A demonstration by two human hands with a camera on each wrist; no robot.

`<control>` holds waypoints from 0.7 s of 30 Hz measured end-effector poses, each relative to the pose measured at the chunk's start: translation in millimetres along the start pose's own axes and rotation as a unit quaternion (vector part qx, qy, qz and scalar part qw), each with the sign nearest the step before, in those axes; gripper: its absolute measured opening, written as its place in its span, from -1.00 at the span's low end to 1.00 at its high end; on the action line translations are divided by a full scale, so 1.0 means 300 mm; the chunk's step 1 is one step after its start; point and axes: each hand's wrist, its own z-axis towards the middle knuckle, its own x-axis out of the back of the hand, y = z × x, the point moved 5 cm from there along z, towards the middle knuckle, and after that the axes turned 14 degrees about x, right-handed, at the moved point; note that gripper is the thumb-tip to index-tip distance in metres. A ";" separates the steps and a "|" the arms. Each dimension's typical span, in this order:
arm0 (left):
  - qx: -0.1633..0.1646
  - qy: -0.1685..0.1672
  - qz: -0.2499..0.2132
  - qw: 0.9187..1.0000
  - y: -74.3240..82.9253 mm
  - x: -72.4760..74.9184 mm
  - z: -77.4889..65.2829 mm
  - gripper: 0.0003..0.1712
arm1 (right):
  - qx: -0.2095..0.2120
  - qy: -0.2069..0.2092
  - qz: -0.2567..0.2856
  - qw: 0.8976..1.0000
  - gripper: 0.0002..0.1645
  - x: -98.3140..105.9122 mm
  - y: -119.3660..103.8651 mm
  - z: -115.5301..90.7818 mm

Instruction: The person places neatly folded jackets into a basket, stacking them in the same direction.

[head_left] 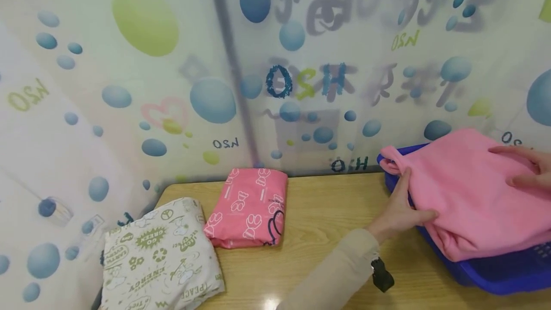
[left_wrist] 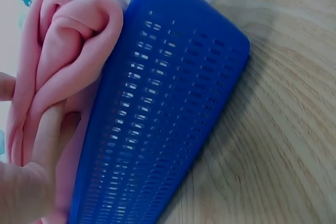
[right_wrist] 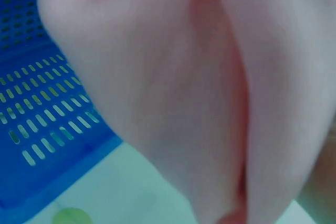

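Observation:
A bulky folded pink cloth (head_left: 473, 195), soft and thick, lies over the top of a blue plastic basket (head_left: 499, 276). My left hand (head_left: 396, 212) grips its left side, the thumb across the front and the fingers along the edge. In the left wrist view, the fingers (left_wrist: 50, 135) press against a rolled fold beside the basket's slotted wall. At the far right, my right hand (head_left: 531, 169) rests on the cloth with its visible fingers straight; the frame cuts off the rest. Close in front of the right wrist camera, the cloth (right_wrist: 173, 93) hides that hand's fingers.
To the left on the wooden table (head_left: 331, 214) lie a pink printed package (head_left: 247, 207) and a cream package with green print (head_left: 159, 257). A pale curtain (head_left: 181, 75) with blue and green dots hangs behind the table.

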 end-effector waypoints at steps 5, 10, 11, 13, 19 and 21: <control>-0.027 -0.016 0.005 1.000 0.006 0.029 0.000 0.08 | 0.065 0.051 0.008 0.997 -0.05 -0.054 -0.050 -0.014; 0.053 -0.035 -0.023 0.998 -0.016 0.038 -0.009 0.18 | 0.093 0.075 0.044 0.992 -0.08 -0.124 -0.063 -0.031; 0.067 -0.037 -0.030 0.997 -0.020 0.038 -0.012 0.19 | 0.089 0.071 0.052 0.992 -0.07 -0.133 -0.064 -0.032; 0.075 -0.039 -0.026 0.996 -0.021 0.037 -0.017 0.18 | 0.075 0.066 0.059 0.993 -0.07 -0.146 -0.061 -0.037; 0.054 -0.040 -0.016 0.998 -0.009 0.049 -0.030 0.16 | 0.103 0.103 0.044 0.988 -0.14 -0.160 -0.069 -0.047; 0.044 -0.038 -0.004 0.998 -0.004 0.063 -0.032 0.15 | 0.110 0.104 0.044 0.987 -0.16 -0.169 -0.078 -0.047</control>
